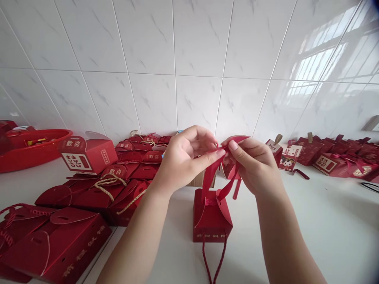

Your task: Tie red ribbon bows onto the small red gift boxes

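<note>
A small red gift box (211,221) with gold characters stands upright on the white table in front of me. A red ribbon (209,177) rises from its top in two strands up to my fingers. My left hand (191,157) pinches the ribbon between thumb and fingers. Close beside it, my right hand (251,161) pinches the ribbon too, with a ribbon end sticking out above the thumb. A dark red twisted cord (222,256) hangs from the box's front and trails toward me. The fingers partly hide where the strands meet.
Many red gift boxes (85,232) crowd the left side, some with rope handles. A red plastic basin (56,138) sits at the far left. More boxes (340,163) line the right back, along the white tiled wall (198,39). A black loop (370,187) lies at the right edge.
</note>
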A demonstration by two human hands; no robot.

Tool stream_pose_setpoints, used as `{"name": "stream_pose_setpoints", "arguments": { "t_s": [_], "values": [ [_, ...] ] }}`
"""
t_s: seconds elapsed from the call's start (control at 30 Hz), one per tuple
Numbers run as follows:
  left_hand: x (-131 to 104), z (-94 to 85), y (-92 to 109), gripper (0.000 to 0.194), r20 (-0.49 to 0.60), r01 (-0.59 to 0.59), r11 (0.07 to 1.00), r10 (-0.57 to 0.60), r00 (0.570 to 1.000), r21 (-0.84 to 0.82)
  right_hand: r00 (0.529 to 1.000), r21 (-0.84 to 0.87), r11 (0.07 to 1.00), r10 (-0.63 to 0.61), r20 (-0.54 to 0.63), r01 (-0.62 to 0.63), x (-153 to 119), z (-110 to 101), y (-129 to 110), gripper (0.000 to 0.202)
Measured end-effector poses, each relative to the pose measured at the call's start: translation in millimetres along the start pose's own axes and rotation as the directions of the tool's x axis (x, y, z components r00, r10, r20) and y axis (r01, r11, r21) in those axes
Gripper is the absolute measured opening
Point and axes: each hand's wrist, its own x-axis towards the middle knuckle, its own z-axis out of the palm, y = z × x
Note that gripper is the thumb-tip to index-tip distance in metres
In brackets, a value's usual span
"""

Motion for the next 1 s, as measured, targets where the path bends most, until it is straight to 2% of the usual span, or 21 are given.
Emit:
{"name": "stream_pose_setpoints", "arguments": {
  "t_s": [0.1,0.17,0.3,0.4,0.5,0.57,0.77,0.83,1.0],
  "values": [
    [1.0,-5.3,0.7,0.023,0.167,0.179,0.984,-0.173,0.971,-0.02,1.0,-0.015,1.0,-0.019,-0.001,0.019,1.1,-1.9,2.9,0.01],
    [2.5,-8.4,-0.3,0.018,0.253,0.246,0.969,-0.242,0.937,0.014,0.999,-0.031,0.998,-0.047,0.021,0.048,1.5,-4.8,2.8,0.01],
    [6.0,-12.0,-1.4,0.011,0.287,0.28,0.958,-0.284,0.915,0.059,0.978,-0.149,0.974,-0.146,0.148,0.168,-0.2,-14.5,-4.3,0.01],
    [6.2,-13.1,-0.8,0.012,0.308,0.297,0.953,-0.303,0.902,0.068,0.941,-0.301,0.91,-0.207,0.266,0.285,-2.8,-19.1,-12.5,0.012],
    [4.2,-13.5,-1.1,0.01,0.294,0.312,0.945,-0.328,0.898,0.103,0.919,-0.47,0.806,-0.221,0.326,0.36,-4.6,-17.5,-17.0,0.014],
    [2.9,-14.0,-2.0,0.01,0.275,0.309,0.941,-0.336,0.901,0.135,0.917,-0.562,0.732,-0.236,0.32,0.385,-4.9,-14.2,-16.6,0.016],
    [2.8,-18.6,-5.8,0.017,0.317,0.231,0.956,-0.28,0.906,0.183,0.899,-0.661,0.61,-0.312,0.306,0.437,-3.6,-8.1,-8.4,0.015],
    [2.4,-20.6,-6.8,0.024,0.278,0.212,0.951,-0.272,0.922,0.226,0.896,-0.672,0.594,-0.32,0.307,0.442,-3.4,-8.3,-6.7,0.015],
    [-0.5,-23.9,-11.0,0.033,0.102,0.256,0.92,-0.297,0.949,0.298,0.892,-0.672,0.588,-0.329,0.309,0.45,-2.8,-9.2,-4.9,0.015]
  ]
}}
